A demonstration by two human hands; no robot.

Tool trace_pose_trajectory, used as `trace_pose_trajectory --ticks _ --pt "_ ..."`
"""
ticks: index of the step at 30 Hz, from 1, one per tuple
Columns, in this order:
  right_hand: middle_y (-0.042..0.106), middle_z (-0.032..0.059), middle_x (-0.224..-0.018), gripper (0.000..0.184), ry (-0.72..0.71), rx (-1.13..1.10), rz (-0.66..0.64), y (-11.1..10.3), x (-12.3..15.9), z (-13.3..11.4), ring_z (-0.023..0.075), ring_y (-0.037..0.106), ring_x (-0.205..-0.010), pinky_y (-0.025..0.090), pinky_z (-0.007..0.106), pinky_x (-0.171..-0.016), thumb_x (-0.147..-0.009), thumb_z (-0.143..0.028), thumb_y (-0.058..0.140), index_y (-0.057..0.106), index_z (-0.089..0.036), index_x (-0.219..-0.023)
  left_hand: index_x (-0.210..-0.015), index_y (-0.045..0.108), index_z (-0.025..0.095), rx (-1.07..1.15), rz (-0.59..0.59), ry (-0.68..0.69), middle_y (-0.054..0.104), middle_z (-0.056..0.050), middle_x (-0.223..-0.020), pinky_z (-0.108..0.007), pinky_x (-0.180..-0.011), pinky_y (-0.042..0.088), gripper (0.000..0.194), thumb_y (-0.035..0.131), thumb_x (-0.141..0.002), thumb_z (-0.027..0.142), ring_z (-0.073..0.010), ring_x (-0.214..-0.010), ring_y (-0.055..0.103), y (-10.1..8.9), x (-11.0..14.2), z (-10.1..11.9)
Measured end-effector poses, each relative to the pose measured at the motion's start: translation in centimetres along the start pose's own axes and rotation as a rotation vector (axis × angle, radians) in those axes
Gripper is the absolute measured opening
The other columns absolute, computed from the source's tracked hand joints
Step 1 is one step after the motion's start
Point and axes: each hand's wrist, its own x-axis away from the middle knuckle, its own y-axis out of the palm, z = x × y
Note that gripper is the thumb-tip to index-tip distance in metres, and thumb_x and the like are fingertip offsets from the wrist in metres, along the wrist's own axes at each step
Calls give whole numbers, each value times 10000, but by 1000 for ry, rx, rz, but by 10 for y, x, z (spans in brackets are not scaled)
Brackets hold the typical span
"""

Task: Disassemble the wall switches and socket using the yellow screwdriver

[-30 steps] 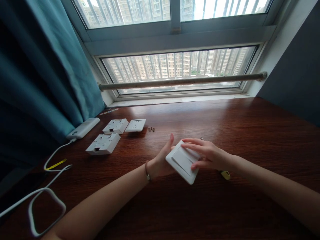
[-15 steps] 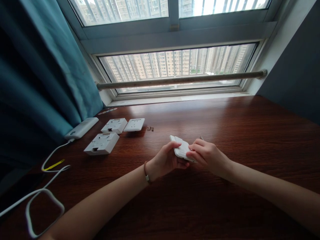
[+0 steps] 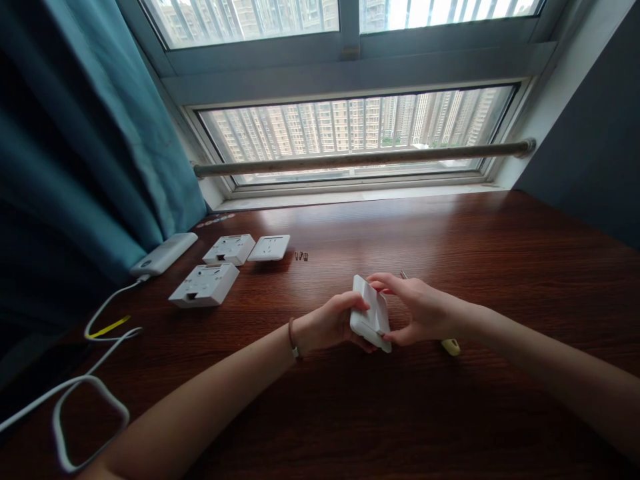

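Note:
My left hand [image 3: 340, 320] is wrapped round a white wall plate [image 3: 371, 319], its thumb lying across the face. The plate is held tilted above the table, with a raised broad middle strip showing. At the plate's right side, my right hand [image 3: 413, 307] grips it by the edge, fingers at the top corner and thumb at the lower corner. Beneath the right hand and wrist lies a screwdriver with a yellow handle [image 3: 451, 347]. Its metal tip [image 3: 403, 274] shows beyond the knuckles, and the middle is hidden.
Two white mounting boxes [image 3: 205, 287] stand at the left on the brown table [image 3: 500, 247]. Beside them are a white socket panel [image 3: 270, 248] and several small screws [image 3: 301, 256]. A white power bank [image 3: 165, 253] with a cable [image 3: 90, 380] and a yellow strip [image 3: 110, 327] lie further left.
The plate has turned more upright, its lower corner now towards me. My right hand has spread from a close pinch to a wider grip on its edge. The yellow handle has come into view.

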Motion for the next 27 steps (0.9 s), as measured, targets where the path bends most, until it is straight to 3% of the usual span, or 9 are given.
trace_pose_trajectory --ticks 9,12,16,19,22,24,27 --pt "576 46 -799 497 121 49 22 10 2 -24 163 551 -620 395 227 -490 -551 -212 625 358 -175 -968 -828 591 99 6 44 14 658 -93 -649 -261 -472 469 313 390 -727 317 -175 -535 599 6 -5 -9" --pt "578 36 -790 437 117 36 9 14 2 -22 153 546 -598 392 225 -483 -567 -188 592 350 -190 -931 -742 591 94 -21 66 -12 638 -86 -579 -238 -438 444 328 372 -728 336 -149 -457 569 11 -4 -10" --pt "564 -11 -687 365 135 -29 123 15 5 -10 118 527 -519 379 202 -449 -630 -71 473 325 -193 -940 -755 588 89 -20 29 -93 630 -85 -574 -242 -396 420 337 386 -688 350 -161 -434 559 17 3 -6" --pt "597 49 -852 445 10 -27 135 7 6 -7 158 583 -716 460 257 -599 -677 -74 480 322 -179 -1079 -817 579 104 97 21 -47 629 -71 -612 -234 -390 419 353 394 -689 376 -166 -480 571 14 5 4" --pt "460 142 -1189 490 -222 47 123 0 2 -9 235 454 -1081 403 368 -866 -708 -210 588 378 -176 -1150 -771 565 112 199 3 -53 586 -52 -542 -188 -316 325 406 378 -722 468 -133 -398 513 5 2 12" --pt "416 137 -1210 461 -296 59 125 1 -2 -9 244 395 -1123 368 377 -909 -697 -324 641 452 -181 -1092 -730 549 121 224 -48 -94 539 -35 -472 -169 -275 224 476 359 -735 557 -103 -313 429 0 -1 13" --pt "469 97 -1053 448 -252 24 171 7 -5 -6 213 438 -991 395 349 -855 -662 -403 674 481 -185 -1002 -736 541 130 262 -113 -64 515 -25 -450 -161 -278 159 549 333 -742 638 -77 -286 377 -2 -2 11"
